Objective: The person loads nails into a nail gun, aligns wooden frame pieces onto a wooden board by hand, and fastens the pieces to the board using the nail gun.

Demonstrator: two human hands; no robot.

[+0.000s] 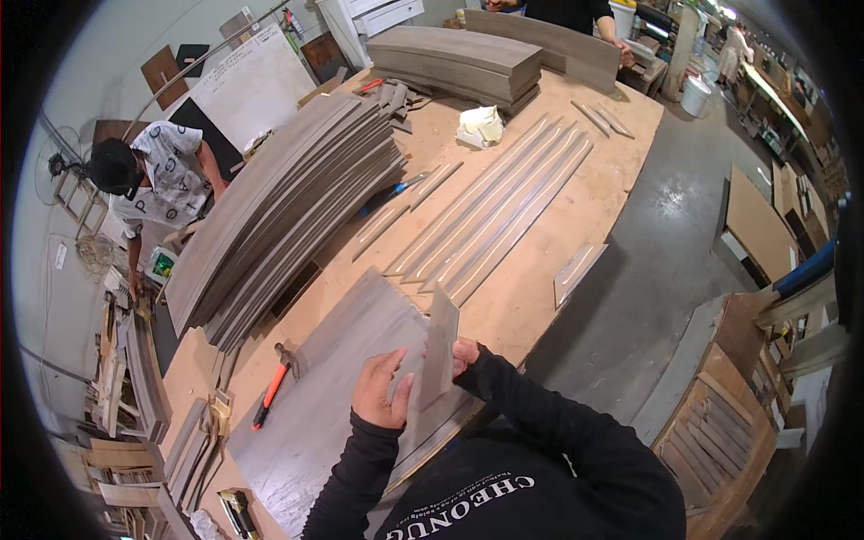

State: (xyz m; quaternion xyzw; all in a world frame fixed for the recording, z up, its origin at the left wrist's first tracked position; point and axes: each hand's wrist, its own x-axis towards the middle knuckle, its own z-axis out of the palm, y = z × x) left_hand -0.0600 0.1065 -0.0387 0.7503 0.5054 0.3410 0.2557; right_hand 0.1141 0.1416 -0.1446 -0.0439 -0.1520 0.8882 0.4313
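Observation:
My right hand grips a short grey wood strip by its right side, standing it upright over a large grey panel. Beside the strip's left face is my left hand, its thumb and fingers apart and holding nothing. A hammer with an orange-red and black handle rests on the panel to the left. Just beyond the strip, several long grey strips lie side by side, with pale lines along them that look like glue. A shorter strip sits near the table's right edge.
A tall stack of curved grey boards fills the table's left; another stack stands at the far end. A crumpled pale cloth or paper lies between. One person works at left; another person's hand touches a far board.

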